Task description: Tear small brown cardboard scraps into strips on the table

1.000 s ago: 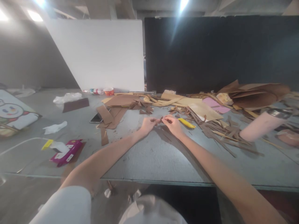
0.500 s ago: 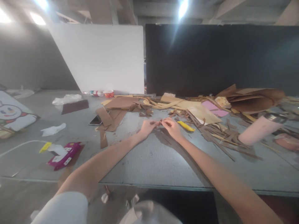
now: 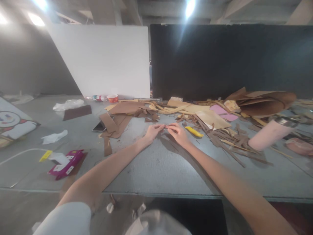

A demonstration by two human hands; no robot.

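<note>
My left hand [image 3: 154, 131] and my right hand [image 3: 178, 133] meet above the middle of the grey table, their fingertips pinched close together. Between them is a small dark brownish piece [image 3: 166, 126], mostly covered by the fingers and too small to name. Just right of my right hand lies a yellow utility knife [image 3: 194, 131]. Brown scraps [image 3: 187, 118] are scattered behind the hands, and long brown strips [image 3: 227, 143] are heaped farther right.
On the left lie a purple tissue pack [image 3: 66, 164], a phone [image 3: 99, 126] partly under brown sheets [image 3: 119, 124], and a crumpled tissue [image 3: 54, 137]. A pink tumbler [image 3: 269, 134] leans at right, before a large brown paper roll [image 3: 266, 101]. The table's front edge [image 3: 161, 195] runs below my forearms.
The fingers of my right hand have shifted slightly around the small piece, looking a bit straighter. The whole view has slid a little; the table's things lie as before.
</note>
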